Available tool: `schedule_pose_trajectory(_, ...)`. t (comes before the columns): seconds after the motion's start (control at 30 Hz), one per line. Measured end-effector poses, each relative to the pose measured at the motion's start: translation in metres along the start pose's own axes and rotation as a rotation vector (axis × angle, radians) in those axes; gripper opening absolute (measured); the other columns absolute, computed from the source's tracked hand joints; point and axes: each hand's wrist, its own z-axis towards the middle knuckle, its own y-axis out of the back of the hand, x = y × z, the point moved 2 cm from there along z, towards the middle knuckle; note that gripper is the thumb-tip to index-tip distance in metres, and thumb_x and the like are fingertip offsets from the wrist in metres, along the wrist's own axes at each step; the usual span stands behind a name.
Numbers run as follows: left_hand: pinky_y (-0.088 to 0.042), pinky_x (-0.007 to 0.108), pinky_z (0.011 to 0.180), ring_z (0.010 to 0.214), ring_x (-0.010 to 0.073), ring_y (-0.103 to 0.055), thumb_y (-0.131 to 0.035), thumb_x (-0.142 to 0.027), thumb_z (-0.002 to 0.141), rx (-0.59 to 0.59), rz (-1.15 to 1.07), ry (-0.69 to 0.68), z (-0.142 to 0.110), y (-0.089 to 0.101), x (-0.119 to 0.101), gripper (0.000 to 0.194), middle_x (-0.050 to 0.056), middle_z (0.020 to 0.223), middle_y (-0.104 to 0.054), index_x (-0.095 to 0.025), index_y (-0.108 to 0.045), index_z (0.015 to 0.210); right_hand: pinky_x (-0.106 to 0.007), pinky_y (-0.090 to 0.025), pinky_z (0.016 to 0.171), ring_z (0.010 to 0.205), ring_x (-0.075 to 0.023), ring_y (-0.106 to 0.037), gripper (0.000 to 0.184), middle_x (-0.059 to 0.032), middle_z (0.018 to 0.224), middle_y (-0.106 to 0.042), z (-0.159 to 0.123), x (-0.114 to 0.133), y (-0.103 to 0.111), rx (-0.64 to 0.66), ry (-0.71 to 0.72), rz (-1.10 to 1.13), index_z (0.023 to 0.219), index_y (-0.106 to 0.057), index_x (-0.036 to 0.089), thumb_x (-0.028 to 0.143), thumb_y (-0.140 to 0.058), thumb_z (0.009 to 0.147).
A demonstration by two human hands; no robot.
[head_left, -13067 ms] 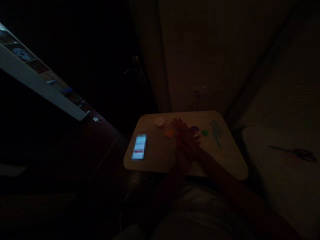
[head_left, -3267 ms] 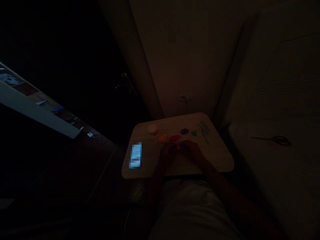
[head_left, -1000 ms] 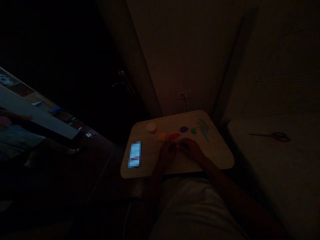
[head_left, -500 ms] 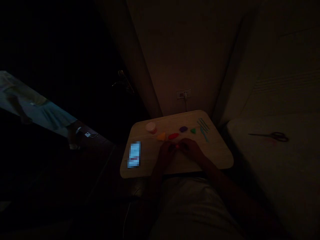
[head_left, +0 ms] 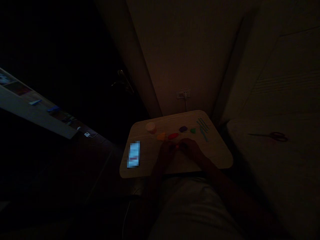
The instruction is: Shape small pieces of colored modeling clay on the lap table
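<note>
Between the fingertips of both hands is a small reddish piece of modelling clay [head_left: 177,146]. My left hand [head_left: 166,151] closes on it from the left, my right hand [head_left: 191,148] from the right. Just beyond my fingers lie a red clay lump [head_left: 173,136] and an orange clay lump [head_left: 161,136]. Farther off are a purple lump [head_left: 183,129] and a green lump [head_left: 193,131]. Dim light hides the finer detail of my fingers.
The small wooden table [head_left: 147,170] also carries a lit phone [head_left: 133,154], a lidded tub [head_left: 150,127] and several thin teal modelling tools [head_left: 203,125]. Scissors [head_left: 273,135] lie on a pale surface at right. A socket [head_left: 183,94] with a plugged-in cord is behind.
A person walking past the doorway at left is gone from view. The picture is darker now. My hands stay almost in the same place around the clay.
</note>
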Motion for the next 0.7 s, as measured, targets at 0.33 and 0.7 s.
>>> schedule_pose_trajectory(0.33,-0.052,0.039,0.09,0.095,0.0234,-0.065,-0.066,-0.046,0.092,-0.005,-0.046,0.01,-0.001,-0.0018,0.0036,0.026,0.008,0.099,-0.071,-0.021,-0.07,0.097,-0.036,-0.051,0.082,0.087,-0.0228,-0.067,0.013,-0.0097,0.095,-0.074,-0.0005,0.0046,0.0056,-0.007,-0.007,0.094,0.095,-0.071,0.018,0.03,-0.067,0.09)
schedule_pose_trajectory(0.7,-0.052,0.039,0.092,0.097,0.0231,-0.064,-0.065,-0.044,0.093,-0.005,-0.036,0.009,-0.0016,-0.0001,-0.0005,0.024,0.007,0.1,-0.07,-0.021,-0.069,0.097,-0.037,-0.05,0.086,0.092,-0.0244,-0.067,0.012,-0.0099,0.099,-0.074,0.0003,0.0016,0.0018,0.007,-0.017,0.042,0.098,-0.071,0.019,0.026,-0.068,0.088)
